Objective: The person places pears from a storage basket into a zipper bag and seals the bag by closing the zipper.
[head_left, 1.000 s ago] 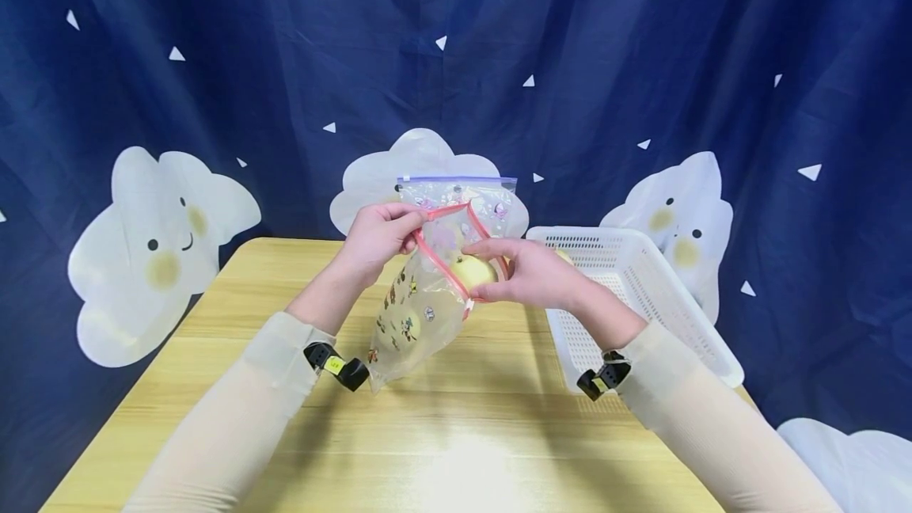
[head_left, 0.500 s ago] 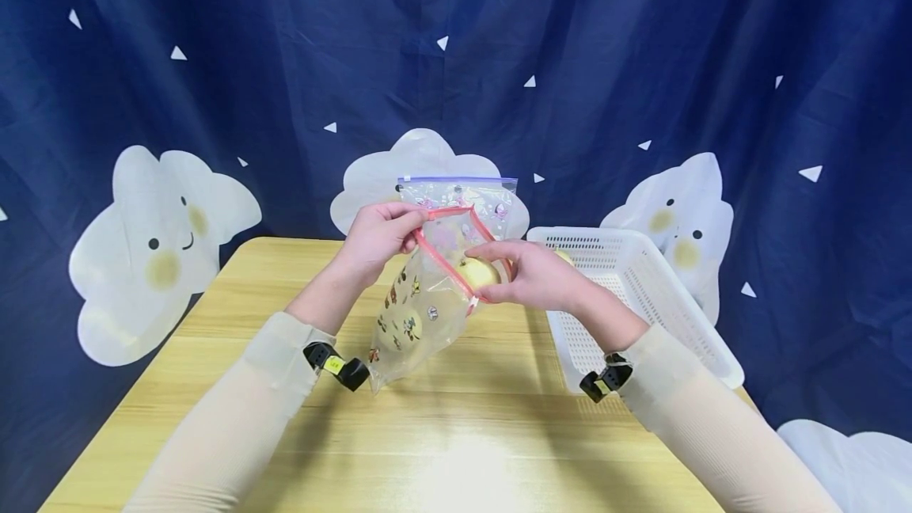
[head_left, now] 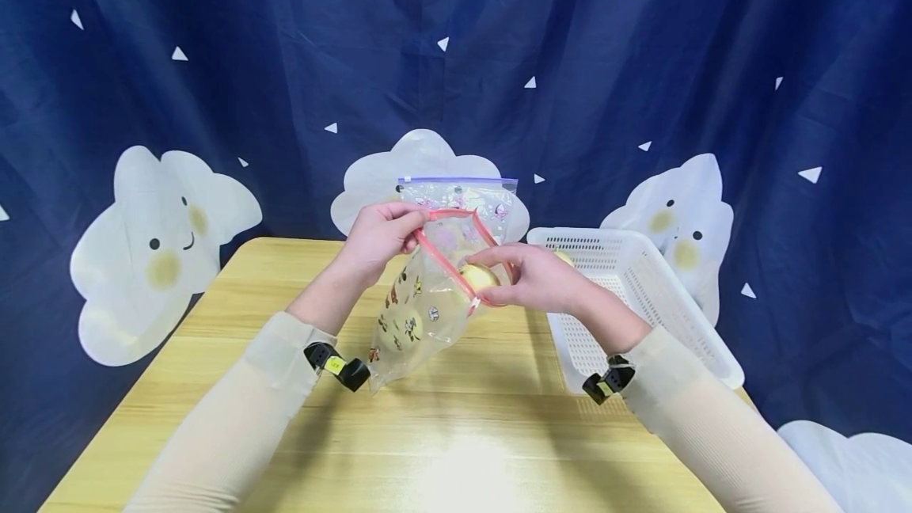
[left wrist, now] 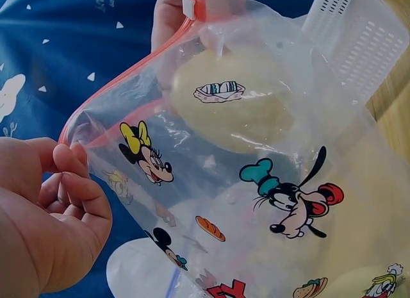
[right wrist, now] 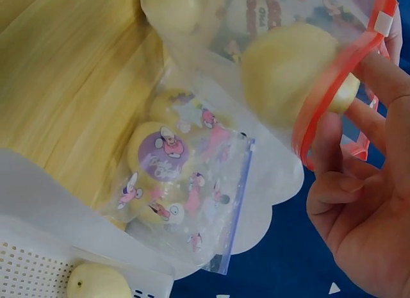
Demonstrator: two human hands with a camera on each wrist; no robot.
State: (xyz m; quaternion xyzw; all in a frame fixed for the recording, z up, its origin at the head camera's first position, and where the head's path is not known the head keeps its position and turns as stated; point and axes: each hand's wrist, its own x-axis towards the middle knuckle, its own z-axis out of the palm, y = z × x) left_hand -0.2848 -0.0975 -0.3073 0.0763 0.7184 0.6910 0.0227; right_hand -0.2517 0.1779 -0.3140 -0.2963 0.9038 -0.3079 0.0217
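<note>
My left hand (head_left: 381,240) pinches the red zip rim of a clear cartoon-printed zip bag (head_left: 436,343), holding its mouth apart. With thumb and fingers, my right hand (head_left: 537,277) holds a pale yellow pear (head_left: 479,279) in the bag's mouth. Through the plastic in the left wrist view, the pear (left wrist: 224,99) shows just below the rim. Another pear (right wrist: 173,9) lies deeper in the same bag. The white slider (right wrist: 383,24) sits at one end of the red rim.
Behind stands a second clear bag (head_left: 456,190) with a purple zip and several pears in it. To the right, a white perforated basket (head_left: 684,299) holds a pear (right wrist: 96,282). A dark blue curtain (head_left: 442,85) hangs behind the wooden table (head_left: 342,450).
My right hand and the pear have shifted slightly down and right at the bag's mouth. The bag's red rim has spread a little; my left hand has stayed put.
</note>
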